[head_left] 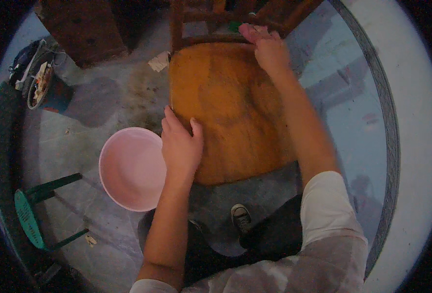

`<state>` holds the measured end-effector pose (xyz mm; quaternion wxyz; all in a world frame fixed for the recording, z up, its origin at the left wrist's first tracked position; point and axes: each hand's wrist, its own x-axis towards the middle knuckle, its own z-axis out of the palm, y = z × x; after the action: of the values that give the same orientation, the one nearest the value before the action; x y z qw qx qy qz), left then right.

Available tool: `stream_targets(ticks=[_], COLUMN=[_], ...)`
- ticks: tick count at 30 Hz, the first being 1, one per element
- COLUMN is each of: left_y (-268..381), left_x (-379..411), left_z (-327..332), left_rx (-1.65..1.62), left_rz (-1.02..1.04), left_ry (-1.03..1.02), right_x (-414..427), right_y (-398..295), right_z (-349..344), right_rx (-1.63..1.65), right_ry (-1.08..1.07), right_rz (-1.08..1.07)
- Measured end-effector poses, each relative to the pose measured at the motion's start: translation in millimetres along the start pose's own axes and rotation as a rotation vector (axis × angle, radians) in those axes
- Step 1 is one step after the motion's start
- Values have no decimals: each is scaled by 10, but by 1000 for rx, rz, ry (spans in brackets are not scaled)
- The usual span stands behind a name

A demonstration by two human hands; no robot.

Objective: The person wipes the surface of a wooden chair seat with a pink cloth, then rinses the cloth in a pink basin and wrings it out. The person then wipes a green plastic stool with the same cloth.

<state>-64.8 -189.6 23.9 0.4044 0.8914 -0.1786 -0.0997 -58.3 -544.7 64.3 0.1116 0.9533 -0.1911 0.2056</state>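
Observation:
A wooden chair stands before me, its worn brown seat (227,99) facing up and its slatted backrest (223,17) at the far side. My left hand (182,144) holds the seat's left edge, thumb on top and fingers along the side. At the seat's back right corner, my right hand (272,51) grips a pink cloth (252,33) against the lower backrest. A small green item (234,26) shows just left of the cloth; what it is I cannot tell. Beside my left wrist is a round pink basin (128,172), partly hidden by my forearm.
A green plastic stool (29,219) lies on its side at the lower left. Farther back stand a filled waste bucket (55,93) and a dark wooden cabinet (86,33). Scrap paper (160,61) lies near the chair. A pale blue wall (351,88) runs along the right.

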Motion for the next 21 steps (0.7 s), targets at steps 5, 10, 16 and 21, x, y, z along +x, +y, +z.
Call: stream_targets(ticks=[5,10,16,21], left_y=[16,1,-44,28], left_x=[-37,-24,-33,-47], left_z=[7,26,15,169], left_rx=[13,32,80,50], left_rz=[25,25,57,67], left_ry=[15,19,88,31], right_x=[-31,-98,284,609], right_y=[405,178,-589,-1500], right_z=[49,373,-12,360], right_rx=[-509,-238,-65,180], right_ry=[-89,-132,-278,-421], right_rz=[-72,151,132,-109])
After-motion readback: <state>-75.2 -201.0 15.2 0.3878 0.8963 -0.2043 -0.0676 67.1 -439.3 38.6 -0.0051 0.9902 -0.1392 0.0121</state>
